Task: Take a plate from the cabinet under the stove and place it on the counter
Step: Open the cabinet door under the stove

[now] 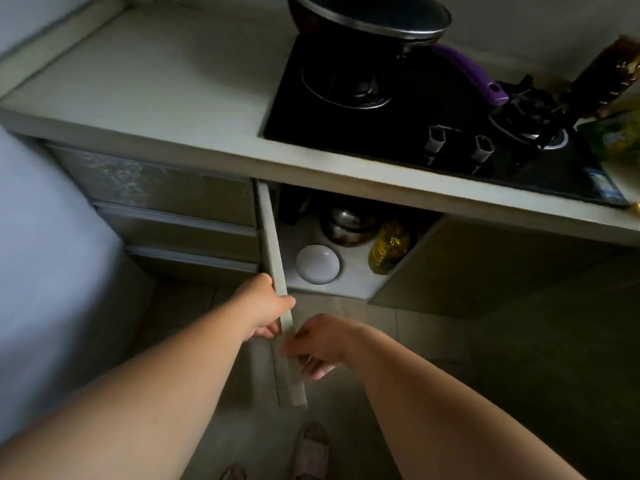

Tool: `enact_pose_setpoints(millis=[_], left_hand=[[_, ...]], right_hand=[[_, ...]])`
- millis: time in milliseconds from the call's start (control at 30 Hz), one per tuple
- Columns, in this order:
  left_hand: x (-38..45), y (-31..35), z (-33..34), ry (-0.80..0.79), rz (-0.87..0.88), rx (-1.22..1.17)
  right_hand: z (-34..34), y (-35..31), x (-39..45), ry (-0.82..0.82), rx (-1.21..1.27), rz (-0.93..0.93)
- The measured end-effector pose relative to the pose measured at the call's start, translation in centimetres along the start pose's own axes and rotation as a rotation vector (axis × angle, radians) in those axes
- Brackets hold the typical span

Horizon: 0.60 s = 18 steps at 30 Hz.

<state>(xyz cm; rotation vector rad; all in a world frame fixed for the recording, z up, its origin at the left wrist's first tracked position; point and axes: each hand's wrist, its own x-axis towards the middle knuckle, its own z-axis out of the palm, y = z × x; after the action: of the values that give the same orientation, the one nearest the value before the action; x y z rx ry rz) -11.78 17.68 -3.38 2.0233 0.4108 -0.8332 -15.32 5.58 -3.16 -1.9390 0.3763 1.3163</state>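
Observation:
The cabinet under the stove stands open, its left door (277, 258) swung out toward me. My left hand (268, 306) grips the door's edge from the left side. My right hand (318, 344) holds the same edge lower down, from the right. Inside on the pale shelf (349, 285) a white round plate (317, 263) sits at the front, apart from both hands. The pale counter (156, 84) stretches left of the black stove (415, 109).
Behind the plate stand a steel pot (348, 221) and a yellow oil bottle (388, 249). The right cabinet door (485, 265) is also ajar. A dark wok with a purple handle (467, 72) sits on the stove. Drawers (166, 202) lie left. My slippered feet (311, 448) are below.

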Motion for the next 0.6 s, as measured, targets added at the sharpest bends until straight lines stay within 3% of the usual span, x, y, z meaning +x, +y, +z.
enact_pose_setpoints(millis=[133, 300, 600], left_hand=[[-0.8, -2.6, -5.0, 0.092, 0.025, 0.345], [-1.0, -4.5, -11.4, 0.165, 0.058, 0.77], [-0.2, -4.6, -11.1, 0.158, 0.038, 0.755]], right_hand=[[4.3, -3.0, 1.2, 0.077, -0.074, -0.087], [4.7, -4.8, 0.8, 0.214, -0.104, -0.197], [0.9, -5.7, 0.0, 0.309, -0.291, -0.15]])
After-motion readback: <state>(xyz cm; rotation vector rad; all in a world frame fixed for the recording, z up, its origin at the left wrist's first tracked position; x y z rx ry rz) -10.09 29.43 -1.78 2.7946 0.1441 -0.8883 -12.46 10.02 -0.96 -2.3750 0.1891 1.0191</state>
